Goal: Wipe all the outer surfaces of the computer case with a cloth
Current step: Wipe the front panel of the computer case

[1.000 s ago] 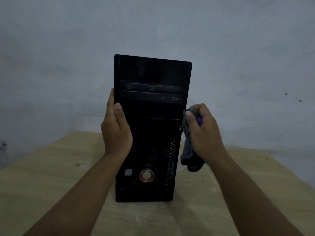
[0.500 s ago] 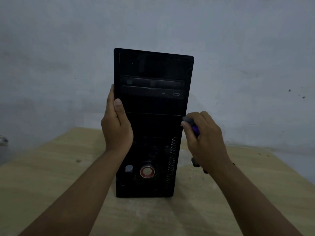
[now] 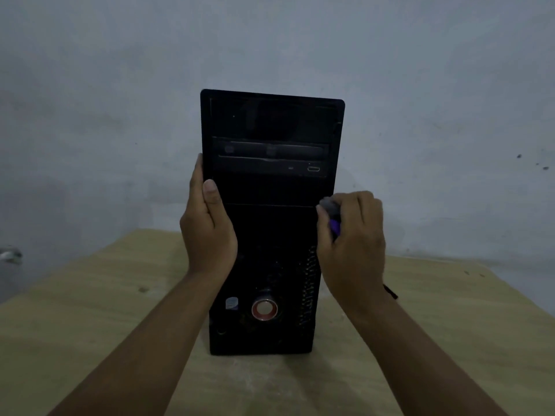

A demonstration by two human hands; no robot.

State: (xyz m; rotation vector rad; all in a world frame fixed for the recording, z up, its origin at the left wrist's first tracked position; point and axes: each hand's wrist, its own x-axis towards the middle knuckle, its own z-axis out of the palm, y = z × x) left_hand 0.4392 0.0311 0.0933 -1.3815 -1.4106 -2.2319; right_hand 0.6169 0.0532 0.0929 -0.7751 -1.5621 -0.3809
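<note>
Both hands are at the computer case, one on each flank. At the left, the left hand [image 3: 207,232] clasps the case's left front edge about halfway up. Its thumb lies flat on the front panel, its fingers run up the side panel mostly out of sight, and the forearm rises from the lower left. Between the hands, the computer case [image 3: 270,121] stands upright on the wooden table [image 3: 75,310], front panel towards the camera. The disc drive [image 3: 270,159] sits in its upper half and a round red-ringed button [image 3: 264,309] low down. At the right, a grey cloth [image 3: 330,208] with a purple patch is bunched against the right front edge. The right hand [image 3: 354,244] is curled round it, knuckles outward, wrist bent inward. The case looks stiff, boxy and fairly heavy. It is tall on a narrow base, so sideways rubbing could tip or skid it unless the other hand braces it. Its dark front panel may be slippery. The firmest hold is probably on the flat sides or top corners, not on the drive tray or the vent grille [image 3: 307,289], which look more delicate. The cloth is soft and light and should fold into corners easily.
</note>
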